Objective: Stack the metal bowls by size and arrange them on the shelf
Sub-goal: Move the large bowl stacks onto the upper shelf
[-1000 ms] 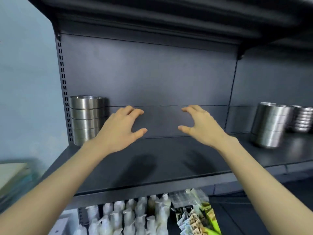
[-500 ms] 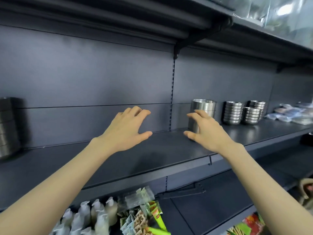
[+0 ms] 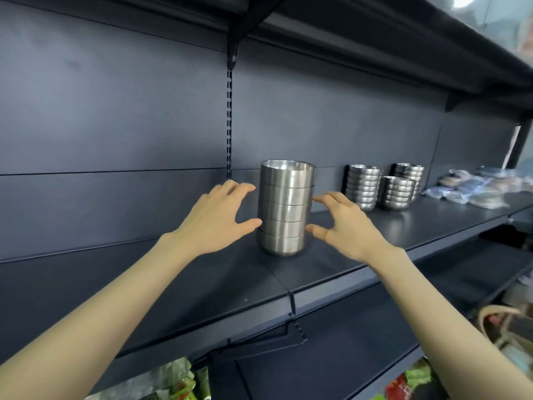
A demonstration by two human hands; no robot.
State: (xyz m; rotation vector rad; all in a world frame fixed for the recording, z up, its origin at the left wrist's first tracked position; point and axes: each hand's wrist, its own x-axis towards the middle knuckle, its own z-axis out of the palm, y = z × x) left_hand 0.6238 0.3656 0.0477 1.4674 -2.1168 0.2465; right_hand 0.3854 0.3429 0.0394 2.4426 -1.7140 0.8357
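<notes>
A tall stack of large metal bowls [image 3: 284, 207] stands upright on the dark shelf [image 3: 202, 287], near the back panel. My left hand [image 3: 215, 219] is open just left of the stack, its thumb tip at the stack's lower side. My right hand [image 3: 344, 225] is open just right of it, fingers spread, a small gap from the metal. Neither hand grips the stack. Further right on the same shelf stand three stacks of smaller metal bowls: one [image 3: 363, 186], one in front [image 3: 396, 193] and one behind [image 3: 409, 176].
Clear-wrapped packets [image 3: 473, 189] lie at the shelf's far right. Another shelf hangs overhead [image 3: 375, 39]. A lower shelf [image 3: 476, 272] runs beneath, with colourful packets [image 3: 176, 382] below and a woven basket [image 3: 501, 327] at right.
The view has swung right along the shelf; the left bowl stack has gone out of sight. Both hands have moved to either side of the tall bowl stack.
</notes>
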